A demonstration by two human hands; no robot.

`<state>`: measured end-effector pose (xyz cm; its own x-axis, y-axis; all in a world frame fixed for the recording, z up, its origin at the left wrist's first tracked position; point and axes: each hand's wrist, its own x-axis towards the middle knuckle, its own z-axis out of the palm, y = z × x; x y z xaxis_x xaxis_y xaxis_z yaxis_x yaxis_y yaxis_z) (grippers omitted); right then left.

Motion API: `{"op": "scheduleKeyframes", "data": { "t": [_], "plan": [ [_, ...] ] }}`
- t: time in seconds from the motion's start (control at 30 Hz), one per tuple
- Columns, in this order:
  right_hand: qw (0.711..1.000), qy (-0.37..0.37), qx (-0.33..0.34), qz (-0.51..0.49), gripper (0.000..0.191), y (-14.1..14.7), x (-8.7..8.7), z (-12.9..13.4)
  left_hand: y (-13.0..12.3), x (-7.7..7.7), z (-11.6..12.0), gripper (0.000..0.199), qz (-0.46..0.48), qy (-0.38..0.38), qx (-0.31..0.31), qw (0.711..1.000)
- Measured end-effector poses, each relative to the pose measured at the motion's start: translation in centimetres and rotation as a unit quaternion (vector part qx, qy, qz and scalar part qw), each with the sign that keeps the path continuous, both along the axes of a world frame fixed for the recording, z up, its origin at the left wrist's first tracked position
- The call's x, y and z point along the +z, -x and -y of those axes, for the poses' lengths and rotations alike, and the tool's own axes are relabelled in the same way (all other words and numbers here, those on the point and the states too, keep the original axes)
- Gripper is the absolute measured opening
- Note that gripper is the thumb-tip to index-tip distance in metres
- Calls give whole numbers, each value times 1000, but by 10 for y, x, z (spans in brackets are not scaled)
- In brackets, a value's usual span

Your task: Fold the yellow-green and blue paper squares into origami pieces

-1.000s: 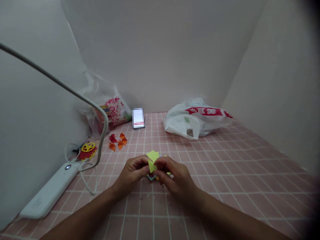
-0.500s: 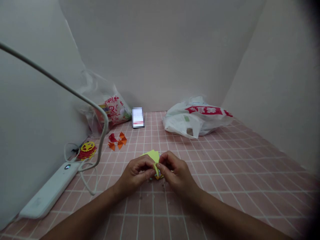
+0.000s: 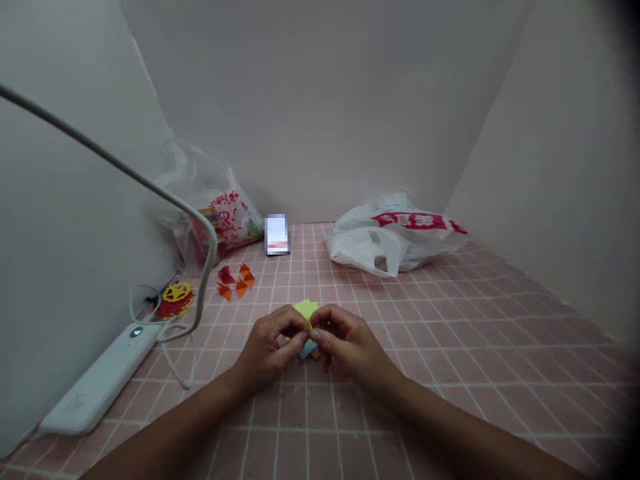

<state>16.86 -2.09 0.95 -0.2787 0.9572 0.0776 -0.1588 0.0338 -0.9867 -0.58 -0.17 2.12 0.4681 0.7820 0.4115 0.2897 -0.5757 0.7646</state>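
Observation:
Near the middle of the pink tiled surface, my left hand [image 3: 273, 343] pinches a small yellow folded paper [image 3: 308, 325] from the left. My right hand [image 3: 345, 337] pinches the same piece from the right, so the fingertips of both hands nearly meet. Behind and under the fingers lie yellow paper sheets [image 3: 305, 307], partly hidden. A bit of light blue paper [image 3: 308, 349] shows below the hands. Further left sit several small folded orange papers [image 3: 241, 287] and a red one [image 3: 226, 275].
A white power strip [image 3: 100, 380] with a looping cable lies at the left, beside red and yellow cut-outs [image 3: 177, 293]. At the back are a filled plastic bag [image 3: 230, 223], a lit phone [image 3: 277, 235] and a white bag [image 3: 370, 243]. Walls enclose the surface.
Both hands have shifted slightly, the right one to the left, bringing the fingertips closer together. The held yellow paper has turned, and more light blue paper shows below.

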Motion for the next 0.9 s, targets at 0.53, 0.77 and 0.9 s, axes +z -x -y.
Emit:
{"op": "scheduleKeyframes", "data": {
  "t": [0.53, 0.77, 0.9],
  "plan": [
    [939, -251, -103, 210, 15, 0, 1, 8, -3, -5, 4, 14, -42, -41, 36, 998],
    [992, -93, -33, 83, 11, 0, 0, 6, -4, -4, 5, 14, -70, -94, 46, 992],
    [1000, -13, -25, 8, 13, 1, -2, 3, -4, -5, 5, 16, -84, -113, 44, 989]
  ]
}}
